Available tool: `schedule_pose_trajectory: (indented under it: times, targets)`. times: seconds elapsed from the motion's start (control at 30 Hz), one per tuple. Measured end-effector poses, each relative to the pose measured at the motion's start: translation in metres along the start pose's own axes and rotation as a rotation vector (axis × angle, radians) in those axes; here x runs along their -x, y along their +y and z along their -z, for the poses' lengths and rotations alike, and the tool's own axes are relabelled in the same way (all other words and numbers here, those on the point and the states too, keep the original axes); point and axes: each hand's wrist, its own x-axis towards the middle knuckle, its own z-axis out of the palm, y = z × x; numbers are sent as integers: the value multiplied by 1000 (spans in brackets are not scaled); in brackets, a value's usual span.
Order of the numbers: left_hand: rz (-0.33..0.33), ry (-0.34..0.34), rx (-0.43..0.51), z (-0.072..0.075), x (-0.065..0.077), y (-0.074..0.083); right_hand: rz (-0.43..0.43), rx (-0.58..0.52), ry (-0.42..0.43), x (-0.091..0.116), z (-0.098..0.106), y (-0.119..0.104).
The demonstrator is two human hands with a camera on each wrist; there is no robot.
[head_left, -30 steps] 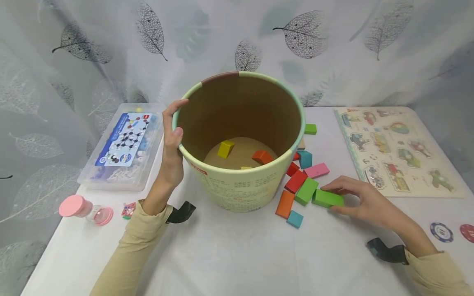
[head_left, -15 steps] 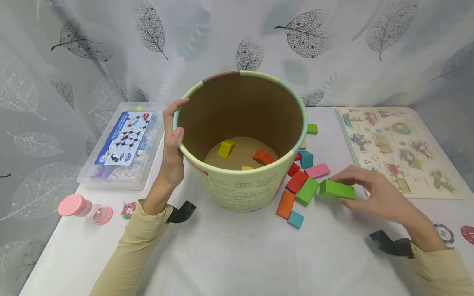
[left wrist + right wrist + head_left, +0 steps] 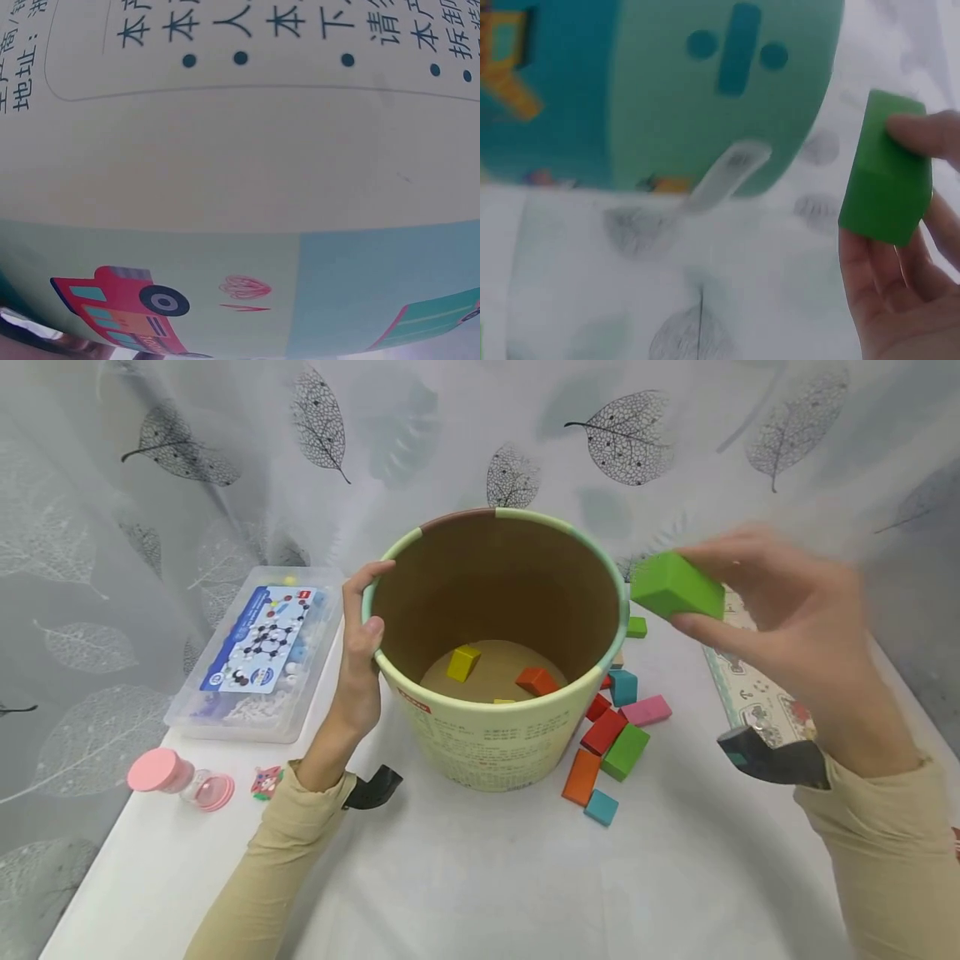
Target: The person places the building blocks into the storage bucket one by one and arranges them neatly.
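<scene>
A large round bucket (image 3: 487, 743) stands upright in the middle of the table. My left hand (image 3: 362, 668) grips its left rim, fingers outside and thumb at the edge. Inside lie a yellow block (image 3: 463, 662), an orange block (image 3: 537, 681) and a sliver of another yellow one. My right hand (image 3: 795, 602), blurred, pinches a green block (image 3: 675, 587) in the air just right of the rim. The right wrist view shows this green block (image 3: 889, 169) between thumb and fingers. The left wrist view is filled by the bucket's printed wall (image 3: 240, 165).
Several loose blocks lie right of the bucket, among them a red block (image 3: 603, 732), a pink block (image 3: 646, 710) and a blue block (image 3: 602, 807). A plastic box (image 3: 255, 652), a pink-capped jar (image 3: 180, 779) and a picture puzzle board (image 3: 723, 693) flank it.
My right hand has lifted the green block off the table, from beside the other blocks up to the height of the bucket's rim. The left hand keeps its grip on the rim.
</scene>
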Motion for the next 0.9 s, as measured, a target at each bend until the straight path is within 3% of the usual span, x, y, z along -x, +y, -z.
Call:
schedule_pose_trajectory:
  times: [0.17, 0.33, 0.63, 0.9]
  targets:
    - [-9, -2, -3, 1, -1, -1, 47, 92, -53, -36, -28, 3]
    - [-15, 2, -18, 1, -1, -1, 63, 147, -71, -54, -44, 12]
    - [-3, 3, -23, 0, 0, -1, 52, 52, -74, -58, -51, 17]
    - [-6, 1, -13, -1, 0, 0, 79, 91, -109, -60, -53, 18]
